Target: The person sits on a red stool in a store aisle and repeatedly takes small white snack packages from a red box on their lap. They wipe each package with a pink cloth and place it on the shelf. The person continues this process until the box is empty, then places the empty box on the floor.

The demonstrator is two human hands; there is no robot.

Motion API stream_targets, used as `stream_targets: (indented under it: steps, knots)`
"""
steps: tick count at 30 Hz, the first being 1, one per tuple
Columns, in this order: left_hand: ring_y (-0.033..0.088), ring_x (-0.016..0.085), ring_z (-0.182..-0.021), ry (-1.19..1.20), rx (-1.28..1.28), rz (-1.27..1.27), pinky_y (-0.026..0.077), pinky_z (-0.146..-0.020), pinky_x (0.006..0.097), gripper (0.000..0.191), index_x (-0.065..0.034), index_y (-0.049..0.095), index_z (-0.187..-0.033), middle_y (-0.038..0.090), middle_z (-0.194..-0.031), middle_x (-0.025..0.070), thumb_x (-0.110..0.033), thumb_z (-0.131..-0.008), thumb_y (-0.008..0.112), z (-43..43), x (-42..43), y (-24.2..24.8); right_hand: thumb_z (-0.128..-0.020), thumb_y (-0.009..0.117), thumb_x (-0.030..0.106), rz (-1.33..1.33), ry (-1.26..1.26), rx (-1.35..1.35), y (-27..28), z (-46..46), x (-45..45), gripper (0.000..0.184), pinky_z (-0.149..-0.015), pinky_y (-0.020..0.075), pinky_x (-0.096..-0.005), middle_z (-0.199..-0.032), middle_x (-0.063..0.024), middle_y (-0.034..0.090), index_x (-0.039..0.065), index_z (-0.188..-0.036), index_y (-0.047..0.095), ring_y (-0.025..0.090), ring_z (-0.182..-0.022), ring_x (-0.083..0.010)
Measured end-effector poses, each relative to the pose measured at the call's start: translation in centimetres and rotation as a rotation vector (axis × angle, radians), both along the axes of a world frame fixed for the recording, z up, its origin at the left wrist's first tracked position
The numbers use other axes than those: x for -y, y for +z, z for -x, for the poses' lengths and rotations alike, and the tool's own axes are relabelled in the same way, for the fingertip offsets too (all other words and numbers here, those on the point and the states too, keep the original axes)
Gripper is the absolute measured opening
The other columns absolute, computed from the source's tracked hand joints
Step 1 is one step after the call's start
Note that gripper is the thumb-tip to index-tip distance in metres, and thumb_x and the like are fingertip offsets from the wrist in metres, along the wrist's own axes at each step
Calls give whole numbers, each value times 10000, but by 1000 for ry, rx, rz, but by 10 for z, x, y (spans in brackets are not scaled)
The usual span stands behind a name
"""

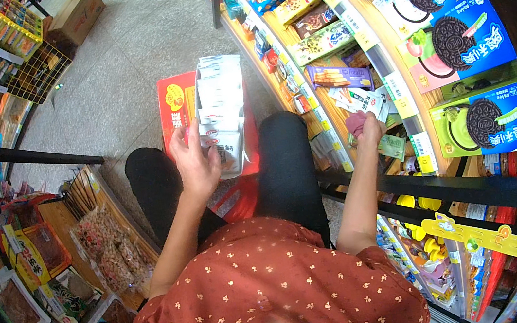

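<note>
My left hand [196, 162] rests at the left side of an open white box [243, 114] filled with a row of white snack packets [225, 142]. That box sits on a red printed carton [173, 85] between my knees. My right hand [369, 130] reaches to the wooden shelf on the right, its fingers closed on a mauve cloth [356, 124]. Beside the cloth lie white snack packets [362, 100], a purple snack pack [341, 76] and a green snack pack [392, 146].
Oreo boxes [483, 117] line the upper right shelf, and biscuit packs [323, 43] lie on the one below. A black rail [441, 191] crosses at lower right. Bagged snacks [112, 246] fill the left shelves; a cardboard box [77, 16] stands on the floor.
</note>
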State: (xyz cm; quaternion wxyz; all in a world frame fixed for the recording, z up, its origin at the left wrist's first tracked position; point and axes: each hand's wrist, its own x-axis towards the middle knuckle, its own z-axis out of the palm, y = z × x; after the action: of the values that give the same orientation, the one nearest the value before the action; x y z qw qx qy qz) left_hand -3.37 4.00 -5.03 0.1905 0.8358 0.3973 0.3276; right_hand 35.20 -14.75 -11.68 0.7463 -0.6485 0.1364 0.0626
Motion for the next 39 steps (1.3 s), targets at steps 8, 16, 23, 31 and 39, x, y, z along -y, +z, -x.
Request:
stream_targets:
  steps: [8,16,23,31,39]
  knots:
    - [344,477,-1268,-134,-222,4,322,-1025,565,798,-154,461,-1386,314,-1397,281,-62,-640,728,-5,-6,-4,-808,554,-38,38,-19,-99,-1,-29,16,226,-602,587,-439,-931,-229,627,-175,-984,515,672,-734,-324]
    - [335,508,-1272,-127,-92,62,307,-1057,551,763,-38,347,-1416,299,-1389,337,-24,-720,657,-6,-6,3,-812,557,-12,-155,-46,-183,-5,-27,7,175,-600,593,-423,-908,-203,649,-112,-955,558,687,-723,-294]
    - [394,466,-1250,-105,107,-1,356,-1038,499,688,24,379,-1378,351,-1363,312,-23,-749,652,-6,3,29,-813,561,-15,-125,201,109,79,58,-12,82,-565,531,-325,-806,-82,634,-44,-869,615,622,-628,-176]
    - [554,328,-1108,-176,445,282,439,-948,382,490,86,478,-1273,521,-1212,239,-55,-828,626,-3,21,57,-826,568,-9,46,1169,314,195,132,-17,71,-557,403,-185,-687,-27,592,-55,-793,611,525,-583,-51]
    - [504,319,-1247,-1011,1258,1800,342,-1078,465,717,74,421,-1367,547,-1310,218,-526,-992,299,1,9,55,-700,615,143,-397,1333,226,221,160,-43,250,-561,435,-249,-665,-120,626,-106,-725,629,569,-568,-142]
